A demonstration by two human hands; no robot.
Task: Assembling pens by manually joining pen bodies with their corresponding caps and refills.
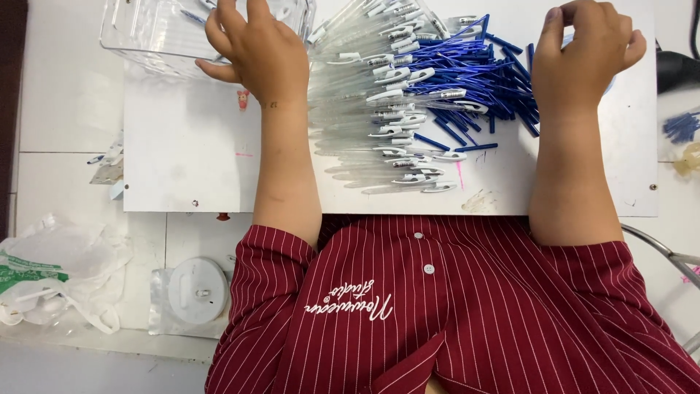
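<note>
Clear plastic pen barrels with white clips (397,109) lie fanned in a loose row across the middle of a white work board (182,160), overlapping a heap of thin blue ink refills (474,73) toward the right. Left hand (251,47) rests at the rim of a transparent plastic tray (138,33) at upper left, fingers curled over its edge; whether it pinches anything cannot be told. Right hand (583,47) hovers over the refill heap with fingers bent downward and loosely closed, contents hidden. A crumpled white plastic bag (55,277) and a round white disc (197,290) sit lower left. Risk, as a judgement: a forearm sweeping sideways could scatter the barrels off the board's near edge, since nothing retains them.
</note>
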